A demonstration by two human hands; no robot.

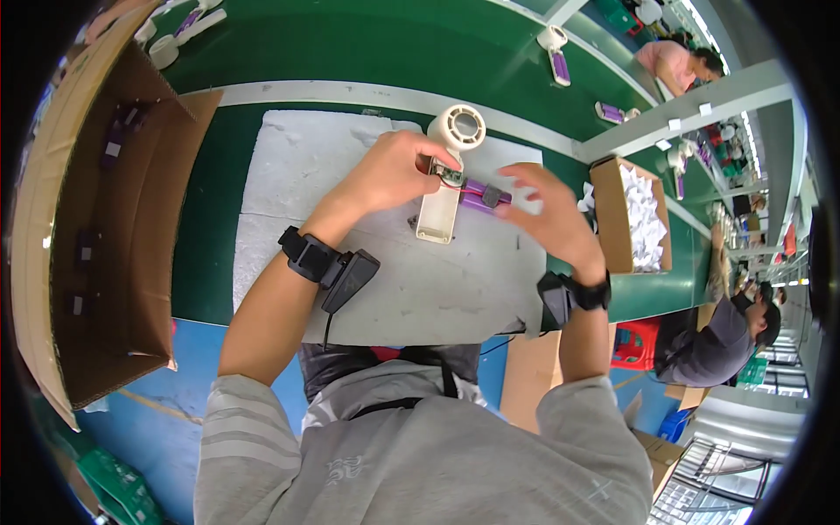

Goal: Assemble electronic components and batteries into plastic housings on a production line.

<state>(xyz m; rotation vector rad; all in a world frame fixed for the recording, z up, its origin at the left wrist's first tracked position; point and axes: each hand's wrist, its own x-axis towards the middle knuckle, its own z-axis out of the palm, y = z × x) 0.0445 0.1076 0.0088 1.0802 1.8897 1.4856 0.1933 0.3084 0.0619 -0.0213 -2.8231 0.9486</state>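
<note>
A white handheld fan (pixel 435 214) with a round head lies on a foam sheet in front of me, its handle shell opened so the inside shows. My left hand (pixel 399 171) is closed, pinching the fan at its neck by a small circuit board (pixel 450 176). Beside the handle, to the right, sits a purple battery (pixel 478 194) with a dark grey pad (pixel 493 196) on it. A thin red wire runs between board and battery. My right hand (pixel 551 214) is close to the battery's right end, fingers spread and slightly blurred; no held thing shows in it.
The grey-white foam sheet (pixel 297 227) covers the green bench. At left stands a tall open cardboard box (pixel 149 254) with purple parts inside. A carton (pixel 615 223) of white paper pieces stands at right. Beyond the white rail, more fans (pixel 558 66) lie on a green belt. Co-workers sit at right.
</note>
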